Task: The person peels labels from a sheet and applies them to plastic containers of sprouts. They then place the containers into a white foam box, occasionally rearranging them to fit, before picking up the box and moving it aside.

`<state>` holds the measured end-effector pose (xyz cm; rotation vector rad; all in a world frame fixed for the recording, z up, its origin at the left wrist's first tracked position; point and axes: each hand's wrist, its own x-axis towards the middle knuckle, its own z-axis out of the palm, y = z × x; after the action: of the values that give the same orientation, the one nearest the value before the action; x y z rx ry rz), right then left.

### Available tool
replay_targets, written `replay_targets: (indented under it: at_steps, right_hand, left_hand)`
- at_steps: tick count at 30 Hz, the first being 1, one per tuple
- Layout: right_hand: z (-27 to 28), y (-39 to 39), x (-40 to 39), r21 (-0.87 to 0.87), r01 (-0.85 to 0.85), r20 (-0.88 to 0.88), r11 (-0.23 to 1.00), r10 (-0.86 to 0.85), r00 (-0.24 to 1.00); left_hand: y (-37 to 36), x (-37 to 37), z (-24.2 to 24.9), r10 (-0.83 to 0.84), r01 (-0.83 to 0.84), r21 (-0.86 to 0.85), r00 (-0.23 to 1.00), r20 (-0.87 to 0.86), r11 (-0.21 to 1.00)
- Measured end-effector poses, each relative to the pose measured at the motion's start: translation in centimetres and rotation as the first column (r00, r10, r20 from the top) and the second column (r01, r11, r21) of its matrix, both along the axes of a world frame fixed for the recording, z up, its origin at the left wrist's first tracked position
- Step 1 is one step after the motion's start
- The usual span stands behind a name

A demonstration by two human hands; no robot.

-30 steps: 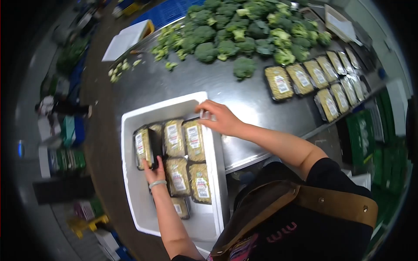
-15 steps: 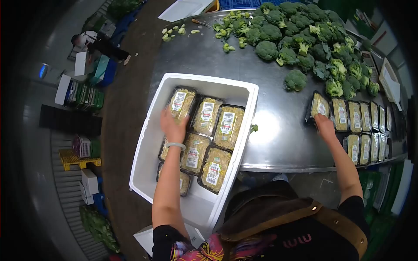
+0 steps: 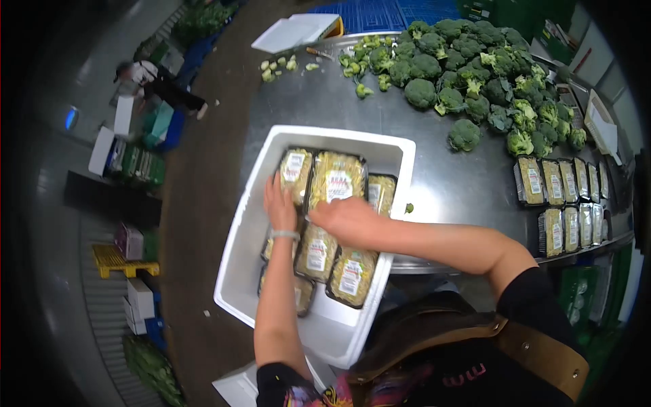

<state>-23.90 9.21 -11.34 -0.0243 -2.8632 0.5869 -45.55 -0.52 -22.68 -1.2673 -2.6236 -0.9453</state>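
A white foam box (image 3: 234,275) holds several wrapped black trays of pale yellow sprouts with white labels. My right hand (image 3: 349,220) grips the near end of one sprout pack (image 3: 337,178), which is over the top row and partly covers the packs below. Against the upper-left sprout pack (image 3: 295,169), my left hand (image 3: 281,207) rests with its fingers stretched out. Below my hands lie more packs, including one at the lower right (image 3: 350,277). The right hand and forearm hide part of the middle packs.
On the steel table (image 3: 312,98), two rows of sprout packs (image 3: 553,183) stand at the right. A broccoli heap (image 3: 468,74) fills the back, with cut pieces and a knife (image 3: 319,52) to its left. Another person (image 3: 159,81) is at far left near crates.
My right hand has moved left from the table rows into the foam box, bringing a sprout pack. My left hand has slid slightly lower on the upper-left pack.
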Motion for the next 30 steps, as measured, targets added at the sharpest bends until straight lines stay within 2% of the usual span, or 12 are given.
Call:
replay_targets:
  at_steps: [6, 9, 12, 14, 17, 19, 20, 22, 23, 24, 27, 30]
  right_hand:
    - [-12.5, -1.7, -9.0, 0.027, 0.158, 0.172, 0.987, -0.161, 0.972]
    - [-5.9, 0.0, -4.2, 0.088, -0.088, 0.305, 0.992, 0.058, 0.951]
    - [-3.2, 3.7, 5.6, -0.341, 0.093, -0.171, 0.935, -0.159, 0.972]
    - [-9.4, 8.9, 12.7, -0.224, 0.326, -0.465, 0.919, -0.394, 0.793]
    - [-13.9, 15.7, 28.2, 0.037, 0.855, 0.021, 0.518, -0.856, 0.517]
    - [-20.1, 19.6, 38.5, 0.512, 0.793, -0.051, 0.331, -0.91, 0.412]
    - [-19.6, 20.7, 40.9, 0.565, 0.761, 0.246, 0.318, -0.946, 0.213]
    - [-23.9, 23.0, 47.5, 0.618, 0.707, -0.049, 0.345, -0.88, 0.472]
    - [-23.3, 24.1, 48.3, 0.631, 0.626, 0.088, 0.458, -0.844, 0.529]
    - [-22.4, 24.6, 48.3, 0.622, 0.547, 0.228, 0.56, -0.798, 0.557]
    - [-13.3, 20.9, 40.8, 0.166, 0.732, 0.112, 0.661, -0.75, 0.652]
    - [-4.7, 16.8, 34.1, -0.244, 0.788, 0.199, 0.566, -0.766, 0.612]
  left_hand:
    - [-2.9, 4.0, 1.3, -0.18, 0.155, 0.157, 0.971, 0.16, 0.975]
    - [-2.4, 6.3, -0.2, -0.351, 0.303, 0.184, 0.868, 0.352, 0.935]
    - [-2.1, 6.7, -1.6, -0.452, 0.408, -0.315, 0.888, -0.079, 0.857]
    - [-1.9, 6.9, -2.2, -0.447, 0.383, -0.37, 0.888, -0.106, 0.847]
    - [-1.3, 6.8, -2.2, -0.44, 0.383, -0.373, 0.894, -0.08, 0.845]
    - [-1.6, 6.6, -1.5, -0.427, 0.397, -0.311, 0.904, -0.031, 0.863]
    - [-1.3, 6.9, -1.1, -0.402, 0.389, -0.243, 0.915, -0.004, 0.888]
    - [-0.7, 7.8, -0.3, -0.294, 0.286, -0.216, 0.956, -0.007, 0.934]
    - [-0.5, 7.6, -0.6, -0.293, 0.284, -0.254, 0.956, 0.002, 0.925]
    - [-0.7, 7.0, -0.7, -0.306, 0.295, -0.303, 0.952, 0.011, 0.906]
    - [-0.5, 8.6, 1.8, -0.388, 0.271, -0.528, 0.914, -0.121, 0.804]
    - [-0.6, 8.0, 0.8, -0.378, 0.254, -0.525, 0.915, -0.141, 0.812]
